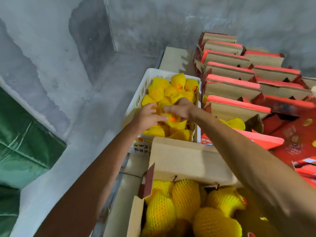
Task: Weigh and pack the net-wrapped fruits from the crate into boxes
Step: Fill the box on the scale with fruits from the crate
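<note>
A white plastic crate (145, 82) holds several fruits in yellow foam nets (160, 90). Both my hands reach into it. My left hand (147, 115) lies with fingers spread over one netted fruit (172, 119) whose orange skin shows through. My right hand (181, 109) curls over the same fruit from the right. An open cardboard box (179, 159) close to me contains several netted fruits (185, 197). A second open box (239, 108) right of the crate shows one netted fruit (236, 123).
Rows of open red-and-brown boxes (230, 71) stand upright at the right. Red printed box lids (294, 135) lie beside them. A grey concrete floor (77, 65) spreads at the left, with a green tarp (22, 134) at the far left.
</note>
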Demonstrator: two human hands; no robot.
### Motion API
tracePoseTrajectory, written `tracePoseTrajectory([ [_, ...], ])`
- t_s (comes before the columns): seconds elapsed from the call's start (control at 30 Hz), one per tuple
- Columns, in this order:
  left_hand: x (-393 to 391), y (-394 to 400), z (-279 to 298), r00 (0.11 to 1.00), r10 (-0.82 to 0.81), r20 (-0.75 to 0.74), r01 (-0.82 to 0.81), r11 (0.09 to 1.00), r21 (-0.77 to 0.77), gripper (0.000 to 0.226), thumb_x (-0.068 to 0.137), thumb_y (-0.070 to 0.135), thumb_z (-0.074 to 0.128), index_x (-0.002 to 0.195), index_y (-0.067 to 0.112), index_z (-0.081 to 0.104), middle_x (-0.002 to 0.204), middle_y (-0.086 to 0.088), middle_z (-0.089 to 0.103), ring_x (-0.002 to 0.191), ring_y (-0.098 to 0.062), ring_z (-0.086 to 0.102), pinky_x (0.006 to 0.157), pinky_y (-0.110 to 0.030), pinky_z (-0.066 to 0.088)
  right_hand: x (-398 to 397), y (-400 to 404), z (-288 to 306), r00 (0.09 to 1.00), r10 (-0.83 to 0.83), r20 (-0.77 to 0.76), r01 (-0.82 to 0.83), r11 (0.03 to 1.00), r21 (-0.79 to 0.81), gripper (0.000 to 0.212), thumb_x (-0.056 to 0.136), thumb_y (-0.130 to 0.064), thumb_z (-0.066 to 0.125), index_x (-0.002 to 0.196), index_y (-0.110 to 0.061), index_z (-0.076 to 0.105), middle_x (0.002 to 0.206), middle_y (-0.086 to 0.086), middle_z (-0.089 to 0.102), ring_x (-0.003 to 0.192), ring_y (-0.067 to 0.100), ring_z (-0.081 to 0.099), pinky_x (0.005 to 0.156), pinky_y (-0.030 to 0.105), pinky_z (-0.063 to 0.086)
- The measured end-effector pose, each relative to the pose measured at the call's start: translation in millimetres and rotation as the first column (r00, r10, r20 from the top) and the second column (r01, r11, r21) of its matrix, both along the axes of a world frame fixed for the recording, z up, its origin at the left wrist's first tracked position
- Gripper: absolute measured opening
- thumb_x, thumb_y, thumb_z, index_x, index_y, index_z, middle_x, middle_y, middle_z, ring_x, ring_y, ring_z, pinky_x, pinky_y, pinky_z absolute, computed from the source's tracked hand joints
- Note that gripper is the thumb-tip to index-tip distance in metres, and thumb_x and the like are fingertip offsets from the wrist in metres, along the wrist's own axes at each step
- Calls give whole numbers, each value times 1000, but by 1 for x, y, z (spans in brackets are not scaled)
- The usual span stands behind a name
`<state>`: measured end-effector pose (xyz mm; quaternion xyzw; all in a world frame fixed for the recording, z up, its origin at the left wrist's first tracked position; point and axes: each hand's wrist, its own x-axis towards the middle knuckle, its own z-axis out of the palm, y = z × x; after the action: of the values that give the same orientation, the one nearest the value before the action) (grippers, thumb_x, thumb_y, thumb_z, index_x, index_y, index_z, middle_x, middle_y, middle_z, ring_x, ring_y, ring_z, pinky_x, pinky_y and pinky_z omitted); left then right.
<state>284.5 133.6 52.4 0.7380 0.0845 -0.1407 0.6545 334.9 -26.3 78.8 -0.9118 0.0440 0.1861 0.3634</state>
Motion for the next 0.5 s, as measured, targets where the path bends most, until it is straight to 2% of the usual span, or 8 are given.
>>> tracePoseTrajectory([
  [0.07, 5, 7, -18, 1000, 15, -16, -14, 999, 34, 77, 84, 14, 83, 150, 10, 43, 148, -15, 50, 123, -26, 59, 95, -40, 54, 9, 1, -18, 996, 68, -59, -76, 986, -151, 45, 76, -49, 80, 95, -11, 65, 88, 10, 66, 76, 26, 62, 69, 41, 59],
  [0.13, 9, 14, -29, 999, 34, -25, -34, 999, 19, 65, 89, 18, 78, 145, 7, 48, 144, -15, 55, 120, -28, 62, 91, -37, 57, 15, 3, -32, 991, 106, -81, -122, 967, -225, 54, 75, -49, 79, 108, -9, 64, 98, 11, 69, 81, 26, 62, 71, 38, 55],
  [0.23, 10, 20, -37, 998, 58, -7, -58, 998, -7, 54, 94, 19, 73, 142, 6, 51, 136, -12, 61, 112, -26, 67, 90, -35, 59, 19, 5, -42, 989, 134, -68, -145, 969, -200, 68, 81, -48, 78, 132, -8, 58, 123, 13, 65, 105, 30, 61, 82, 37, 50],
  [0.3, 6, 20, -37, 996, 92, 13, -92, 995, -29, 50, 96, 17, 71, 140, 6, 52, 131, -12, 63, 108, -25, 69, 89, -35, 60, 18, 4, -41, 989, 130, -67, -139, 978, -155, 72, 85, -52, 74, 139, -9, 53, 131, 13, 60, 118, 32, 58, 87, 35, 47],
  [0.4, -5, 18, -29, 989, 134, 55, -131, 989, -66, 45, 97, 15, 68, 138, 3, 54, 125, -12, 65, 103, -26, 72, 85, -35, 62, 12, 5, -27, 993, 101, -62, -108, 987, -121, 67, 90, -51, 71, 136, -6, 57, 131, 15, 60, 116, 33, 59, 96, 44, 53],
  [0.5, -26, 14, -12, 990, 115, 80, -108, 990, -91, 41, 98, 16, 67, 136, 3, 57, 125, -13, 67, 101, -26, 73, 90, -41, 61, -3, 1, -2, 994, 100, -52, -105, 988, -116, 57, 92, -48, 70, 126, -2, 64, 112, 17, 64, 99, 32, 64, 86, 42, 57],
])
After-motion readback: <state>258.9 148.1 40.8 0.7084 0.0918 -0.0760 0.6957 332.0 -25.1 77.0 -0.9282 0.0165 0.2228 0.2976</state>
